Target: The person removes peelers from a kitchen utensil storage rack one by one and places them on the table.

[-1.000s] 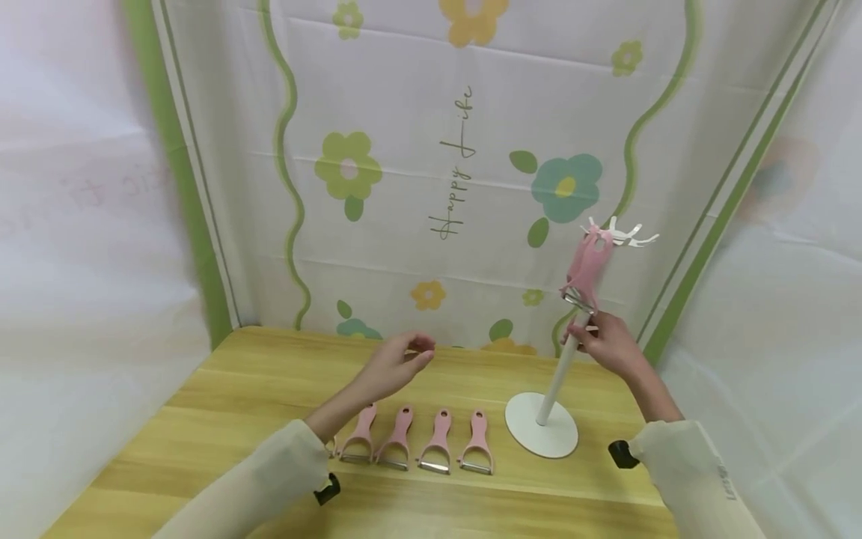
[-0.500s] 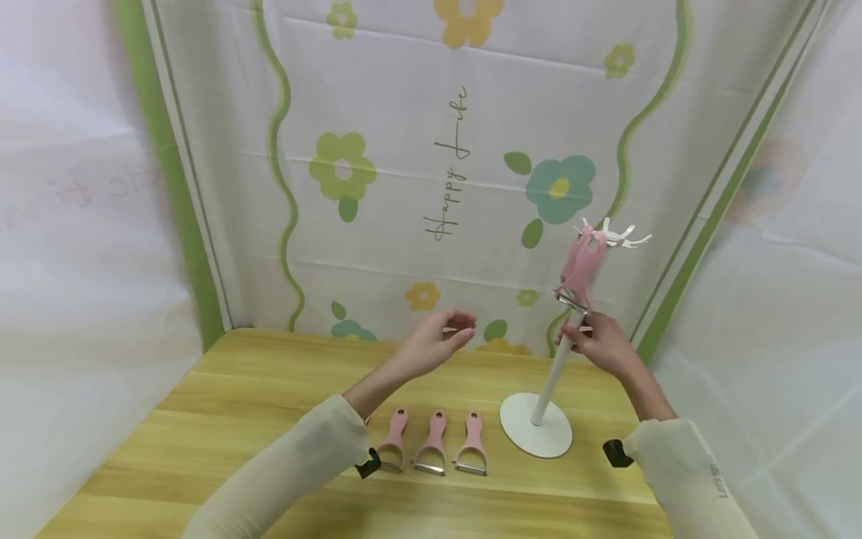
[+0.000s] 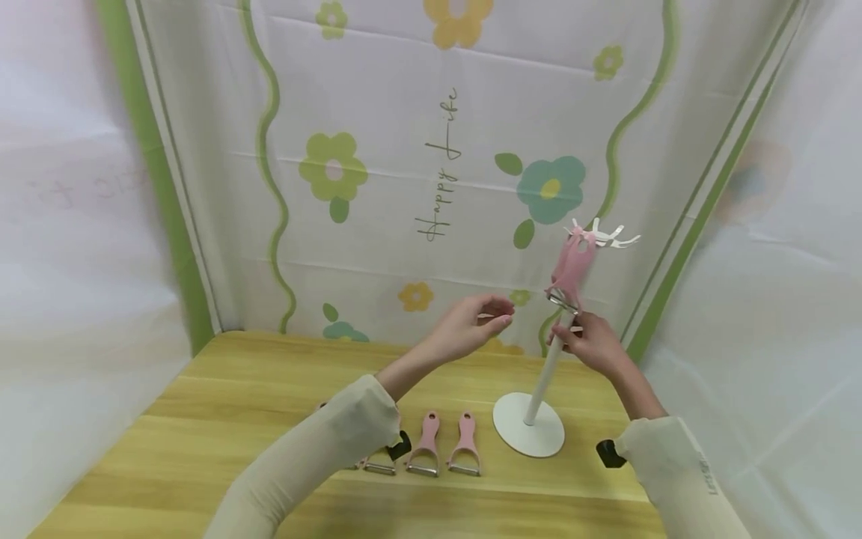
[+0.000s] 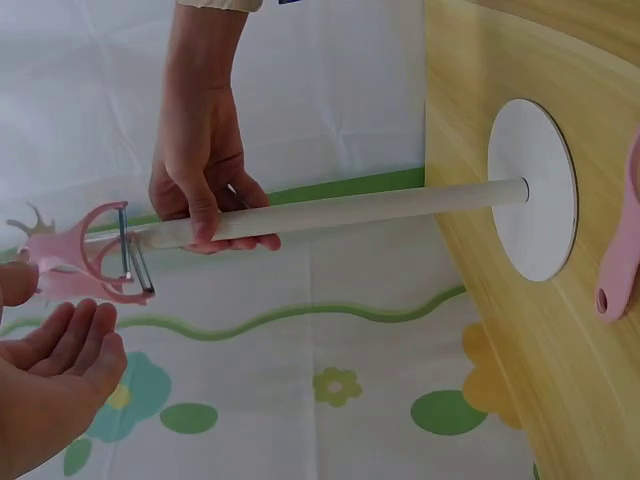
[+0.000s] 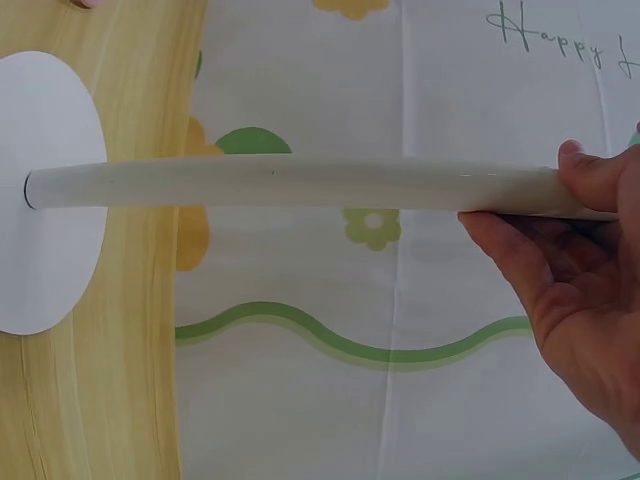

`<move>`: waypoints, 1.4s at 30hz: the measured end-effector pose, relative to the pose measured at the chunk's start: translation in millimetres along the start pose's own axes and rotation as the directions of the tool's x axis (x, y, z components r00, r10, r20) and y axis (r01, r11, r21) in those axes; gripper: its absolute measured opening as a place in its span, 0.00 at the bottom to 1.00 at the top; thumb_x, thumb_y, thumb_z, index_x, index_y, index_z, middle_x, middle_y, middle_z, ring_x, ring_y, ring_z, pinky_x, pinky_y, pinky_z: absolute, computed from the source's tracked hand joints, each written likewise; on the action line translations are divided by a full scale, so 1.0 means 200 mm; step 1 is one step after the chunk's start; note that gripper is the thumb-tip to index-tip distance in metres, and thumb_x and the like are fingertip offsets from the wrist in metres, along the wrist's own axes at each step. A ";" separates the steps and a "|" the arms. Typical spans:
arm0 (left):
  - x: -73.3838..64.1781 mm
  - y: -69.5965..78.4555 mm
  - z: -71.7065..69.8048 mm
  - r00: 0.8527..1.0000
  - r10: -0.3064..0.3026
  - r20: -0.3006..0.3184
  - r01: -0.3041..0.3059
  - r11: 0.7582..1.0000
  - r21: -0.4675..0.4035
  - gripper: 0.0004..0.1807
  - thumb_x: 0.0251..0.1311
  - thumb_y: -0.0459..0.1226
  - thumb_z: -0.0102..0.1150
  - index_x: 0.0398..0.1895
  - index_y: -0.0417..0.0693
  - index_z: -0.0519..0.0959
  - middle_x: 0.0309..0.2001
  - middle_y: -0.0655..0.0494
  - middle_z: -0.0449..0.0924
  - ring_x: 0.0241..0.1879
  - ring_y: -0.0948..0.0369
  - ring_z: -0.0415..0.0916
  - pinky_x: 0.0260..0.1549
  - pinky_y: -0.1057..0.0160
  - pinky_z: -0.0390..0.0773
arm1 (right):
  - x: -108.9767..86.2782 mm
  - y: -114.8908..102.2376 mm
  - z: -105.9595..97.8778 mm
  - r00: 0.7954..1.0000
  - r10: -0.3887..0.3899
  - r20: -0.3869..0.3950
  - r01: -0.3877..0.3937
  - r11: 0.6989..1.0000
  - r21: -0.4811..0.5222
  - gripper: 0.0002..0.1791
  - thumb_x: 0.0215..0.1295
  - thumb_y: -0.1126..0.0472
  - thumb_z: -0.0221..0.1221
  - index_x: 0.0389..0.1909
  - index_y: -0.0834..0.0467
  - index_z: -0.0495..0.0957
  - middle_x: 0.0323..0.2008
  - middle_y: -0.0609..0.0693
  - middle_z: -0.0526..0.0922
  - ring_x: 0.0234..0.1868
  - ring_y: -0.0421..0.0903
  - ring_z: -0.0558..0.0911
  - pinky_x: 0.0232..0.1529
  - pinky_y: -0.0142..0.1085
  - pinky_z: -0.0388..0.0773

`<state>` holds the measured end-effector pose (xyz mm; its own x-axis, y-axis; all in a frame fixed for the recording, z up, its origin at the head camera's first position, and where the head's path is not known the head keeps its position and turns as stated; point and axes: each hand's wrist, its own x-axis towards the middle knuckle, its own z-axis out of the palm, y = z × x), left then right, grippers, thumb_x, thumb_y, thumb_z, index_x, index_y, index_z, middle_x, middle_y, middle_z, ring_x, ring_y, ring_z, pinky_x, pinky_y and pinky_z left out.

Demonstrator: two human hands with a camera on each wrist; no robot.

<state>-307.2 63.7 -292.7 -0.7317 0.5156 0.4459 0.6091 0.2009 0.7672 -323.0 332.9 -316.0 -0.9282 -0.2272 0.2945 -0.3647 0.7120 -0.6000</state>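
In the head view, pink peelers (image 3: 574, 263) hang at the top of a white stand (image 3: 545, 379), their metal blades (image 4: 125, 245) pointing down. The right hand (image 3: 595, 347) grips the stand's pole just below them, thumb and fingers on either side, as the right wrist view also shows of the pole (image 5: 300, 183). To the left of the hanging peelers is the left hand (image 3: 469, 326), fingers loosely bent with a gap to the thumb, holding nothing. In the left wrist view, that hand (image 4: 62, 385) appears close to the peelers; contact cannot be told.
Several pink peelers (image 3: 429, 432) lie in a row on the wooden table (image 3: 222, 419), some hidden behind the left sleeve (image 3: 337, 434). The stand's round base (image 3: 515, 433) rests right of them. Bare white hooks (image 3: 618, 238) stick out on top. A flowered cloth (image 3: 384, 247) hangs behind.
The left hand has moved rightward and up, from above the row of peelers toward the stand. The right hand keeps its grip on the pole. The head view has shifted slightly.
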 end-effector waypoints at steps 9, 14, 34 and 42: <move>0.11 0.07 0.05 0.999 0.045 -0.006 -0.045 0.999 -0.025 0.18 0.72 0.35 0.54 0.61 0.38 0.74 0.57 0.45 0.80 0.59 0.56 0.78 0.56 0.71 0.78 | 0.00 0.00 0.01 1.000 0.008 -0.005 -0.008 1.000 0.012 0.15 0.75 0.64 0.53 0.55 0.69 0.74 0.42 0.66 0.83 0.47 0.65 0.85 0.43 0.47 0.87; 0.20 0.13 0.07 0.998 0.053 -0.032 -0.054 0.998 -0.032 0.22 0.72 0.36 0.54 0.66 0.40 0.71 0.61 0.46 0.78 0.61 0.57 0.77 0.57 0.72 0.77 | 0.00 0.01 0.01 1.000 0.002 -0.003 -0.002 1.000 0.022 0.11 0.75 0.62 0.53 0.45 0.69 0.76 0.41 0.64 0.84 0.47 0.64 0.86 0.43 0.46 0.87; 0.47 0.20 0.14 0.998 -0.058 -0.011 0.054 0.974 -0.218 0.19 0.71 0.38 0.56 0.60 0.38 0.75 0.56 0.44 0.81 0.51 0.61 0.79 0.42 0.73 0.78 | -0.01 0.01 0.00 1.000 0.009 -0.005 -0.009 1.000 0.006 0.10 0.75 0.63 0.54 0.42 0.68 0.77 0.39 0.63 0.85 0.47 0.64 0.86 0.41 0.42 0.87; 0.49 0.22 0.12 0.997 -0.058 0.041 0.068 0.944 -0.322 0.15 0.71 0.34 0.55 0.55 0.34 0.79 0.41 0.45 0.84 0.32 0.68 0.78 0.30 0.72 0.79 | -0.01 0.01 0.00 1.000 -0.015 -0.007 0.016 1.000 0.006 0.12 0.75 0.61 0.54 0.44 0.68 0.78 0.41 0.64 0.85 0.48 0.63 0.86 0.42 0.44 0.87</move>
<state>-345.2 142.1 -226.3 -0.7529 0.5364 0.3813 0.4269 -0.0429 0.9033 -322.5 334.9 -318.5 -0.9219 -0.2334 0.3091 -0.3795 0.7041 -0.6002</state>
